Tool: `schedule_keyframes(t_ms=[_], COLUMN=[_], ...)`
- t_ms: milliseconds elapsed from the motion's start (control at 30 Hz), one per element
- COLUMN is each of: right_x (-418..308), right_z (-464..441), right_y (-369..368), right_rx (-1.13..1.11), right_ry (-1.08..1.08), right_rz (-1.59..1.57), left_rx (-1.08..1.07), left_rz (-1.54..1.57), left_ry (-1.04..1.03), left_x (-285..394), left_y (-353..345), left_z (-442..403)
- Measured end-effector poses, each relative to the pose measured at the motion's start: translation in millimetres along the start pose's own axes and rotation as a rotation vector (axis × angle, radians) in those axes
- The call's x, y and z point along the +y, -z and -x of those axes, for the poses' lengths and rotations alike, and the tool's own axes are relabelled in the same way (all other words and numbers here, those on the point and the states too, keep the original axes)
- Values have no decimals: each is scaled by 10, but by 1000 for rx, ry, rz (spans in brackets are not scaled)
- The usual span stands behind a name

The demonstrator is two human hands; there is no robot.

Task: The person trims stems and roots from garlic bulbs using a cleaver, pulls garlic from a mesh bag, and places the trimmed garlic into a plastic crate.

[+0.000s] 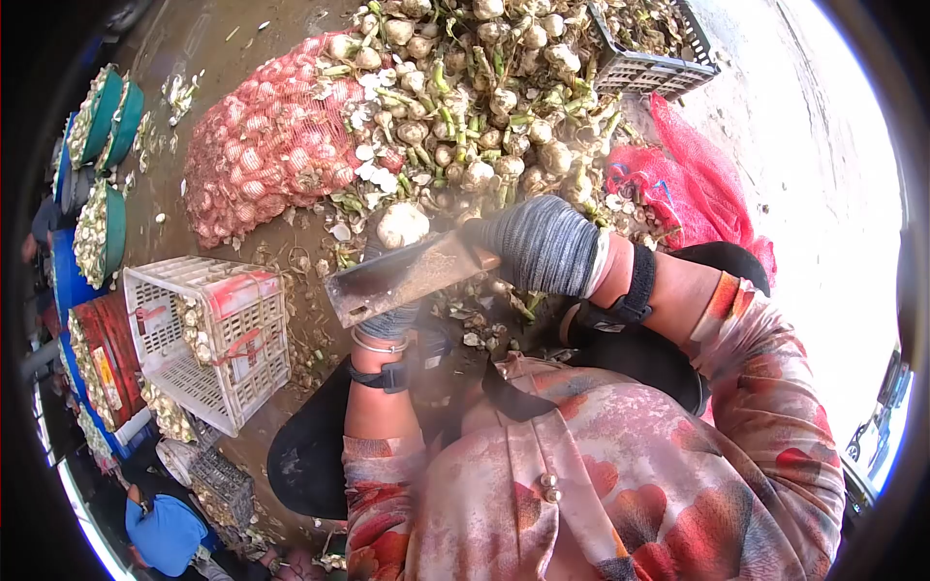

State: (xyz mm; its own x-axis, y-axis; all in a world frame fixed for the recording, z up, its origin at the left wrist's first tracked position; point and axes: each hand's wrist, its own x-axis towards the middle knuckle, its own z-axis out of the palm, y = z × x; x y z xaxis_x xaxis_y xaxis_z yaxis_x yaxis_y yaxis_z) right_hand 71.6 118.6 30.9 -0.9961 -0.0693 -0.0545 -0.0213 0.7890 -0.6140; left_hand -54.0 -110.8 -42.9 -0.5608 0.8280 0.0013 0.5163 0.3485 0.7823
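My right hand (pixel 540 244), in a grey knitted glove, is closed around the handle of a cleaver (pixel 412 279). The broad, dirt-smeared blade points left and lies across the front of my left hand (pixel 392 321). That hand, gloved too, is closed on a garlic bulb (pixel 402 225), which shows just above the blade; most of its fingers are hidden. Just beyond both hands is a large heap of garlic bulbs (pixel 504 102) with stalks. Whether the blade touches the bulb or its stalk I cannot tell.
Left of the heap lies a red mesh sack (pixel 276 145) full of garlic. A white plastic crate (pixel 208 334) stands tilted at left. A dark crate (pixel 664 66) and a pink net bag (pixel 693 179) are at right. Another person (pixel 167 531) in blue is at lower left.
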Motion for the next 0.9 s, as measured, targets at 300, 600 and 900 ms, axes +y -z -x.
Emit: schedule_keyframes(t_ms=[300,600,900], right_x=[44,402,636], right_z=[-32,-118,-150], right_y=[-65,-222,53], right_rx=[14,-107,228], right_ry=[38,-160,-446], right_rz=[8,131,5], left_rx=[35,113,868], left_rz=[21,-32,1511], left_ry=[-33,-140,-111], left_x=[-36,10,-266], left_y=[-102,-175,1767], left_z=[-44,-10,18])
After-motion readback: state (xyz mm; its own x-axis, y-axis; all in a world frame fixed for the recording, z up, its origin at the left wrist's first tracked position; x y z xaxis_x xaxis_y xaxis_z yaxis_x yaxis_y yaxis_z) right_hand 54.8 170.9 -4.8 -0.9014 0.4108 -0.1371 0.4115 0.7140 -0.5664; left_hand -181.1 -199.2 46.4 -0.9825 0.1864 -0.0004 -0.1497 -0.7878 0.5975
